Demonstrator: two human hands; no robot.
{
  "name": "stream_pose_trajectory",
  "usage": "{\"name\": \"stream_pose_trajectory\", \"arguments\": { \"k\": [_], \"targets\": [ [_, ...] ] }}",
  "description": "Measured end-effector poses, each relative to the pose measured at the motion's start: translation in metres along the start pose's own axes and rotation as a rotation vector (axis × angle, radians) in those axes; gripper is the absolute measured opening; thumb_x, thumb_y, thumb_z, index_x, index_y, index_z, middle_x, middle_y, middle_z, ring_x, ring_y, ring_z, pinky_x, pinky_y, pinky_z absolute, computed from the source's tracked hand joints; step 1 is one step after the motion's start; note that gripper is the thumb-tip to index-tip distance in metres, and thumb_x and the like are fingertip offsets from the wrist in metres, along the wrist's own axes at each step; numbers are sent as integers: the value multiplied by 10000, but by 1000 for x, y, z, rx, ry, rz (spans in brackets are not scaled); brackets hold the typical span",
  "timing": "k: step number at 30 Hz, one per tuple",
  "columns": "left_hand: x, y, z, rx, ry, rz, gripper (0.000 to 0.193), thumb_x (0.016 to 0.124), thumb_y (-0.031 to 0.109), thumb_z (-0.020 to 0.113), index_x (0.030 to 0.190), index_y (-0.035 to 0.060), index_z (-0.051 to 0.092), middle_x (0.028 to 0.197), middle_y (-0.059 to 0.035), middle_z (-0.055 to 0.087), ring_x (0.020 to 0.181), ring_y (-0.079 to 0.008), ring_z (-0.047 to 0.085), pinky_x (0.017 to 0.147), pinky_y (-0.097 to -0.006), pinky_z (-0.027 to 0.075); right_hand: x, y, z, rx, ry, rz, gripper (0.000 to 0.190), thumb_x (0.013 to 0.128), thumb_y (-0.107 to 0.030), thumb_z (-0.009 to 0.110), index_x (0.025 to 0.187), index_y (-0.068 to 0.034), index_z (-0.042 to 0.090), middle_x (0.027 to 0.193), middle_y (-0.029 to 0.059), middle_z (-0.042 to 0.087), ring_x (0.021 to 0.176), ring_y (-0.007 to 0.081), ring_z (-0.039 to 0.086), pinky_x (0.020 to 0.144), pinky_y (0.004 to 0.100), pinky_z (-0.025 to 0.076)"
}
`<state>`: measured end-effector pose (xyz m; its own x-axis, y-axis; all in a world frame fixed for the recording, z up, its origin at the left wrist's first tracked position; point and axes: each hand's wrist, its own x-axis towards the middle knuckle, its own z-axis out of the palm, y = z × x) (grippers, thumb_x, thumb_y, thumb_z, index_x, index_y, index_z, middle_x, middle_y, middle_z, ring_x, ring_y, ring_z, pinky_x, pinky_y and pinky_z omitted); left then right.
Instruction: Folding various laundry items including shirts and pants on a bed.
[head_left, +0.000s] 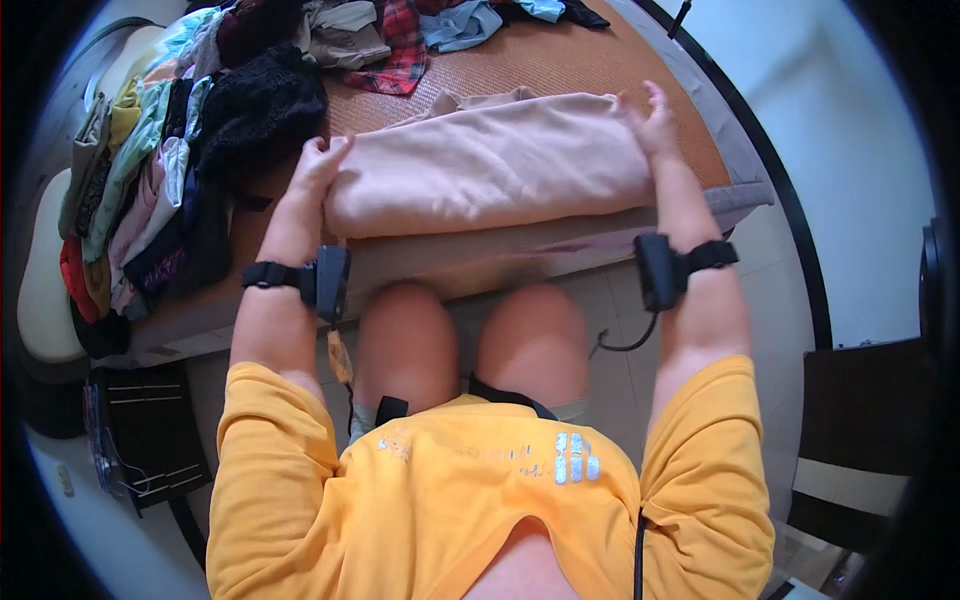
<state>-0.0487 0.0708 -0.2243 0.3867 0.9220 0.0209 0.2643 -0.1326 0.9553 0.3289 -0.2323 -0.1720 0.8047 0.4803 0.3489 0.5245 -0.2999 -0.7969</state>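
A pale pink garment, folded into a wide band, lies across the near edge of the bed before me. Part of its ribbed edge shows beyond the fold at the far side. My left hand is at the garment's left end, with the thumb over the cloth; its fingers are mostly hidden. At the right end is my right hand, blurred, its fingers spread and raised beside the garment's upper corner. Whether it touches the cloth is hard to tell.
A woven brown mat covers the bed. Folded clothes are stacked at the left, next to a black furry garment. A red plaid garment and light blue clothing lie at the back. A dark cabinet stands at the right.
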Motion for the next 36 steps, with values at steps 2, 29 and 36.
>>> {"name": "stream_pose_trajectory", "arguments": {
  "k": [2,29,36],
  "targets": [
    [-5,-7,-5,90,1,-15,617,693,304,756,1144,-28,495,1023,-82,579,906,-148,553,798,-294,454,-25,7,25,-605,-49,-301,663,798,-629,443,1318,-223,389,1378,156,319,1258,368,314,999,521,286],
    [-44,53,-1,-594,-143,304,171,888,204,556,1020,99,531,913,4,575,811,-60,530,727,-189,443,-15,-29,-32,99,54,-225,209,876,-257,554,949,-65,589,906,59,611,884,189,572,767,334,443],
    [-60,67,-13,-534,-118,212,220,898,248,534,1024,69,518,912,-9,571,804,-69,530,716,-210,456,-24,-18,-76,785,-178,238,252,892,-213,542,1021,4,538,921,84,598,841,144,582,743,277,480]
  ]
}}
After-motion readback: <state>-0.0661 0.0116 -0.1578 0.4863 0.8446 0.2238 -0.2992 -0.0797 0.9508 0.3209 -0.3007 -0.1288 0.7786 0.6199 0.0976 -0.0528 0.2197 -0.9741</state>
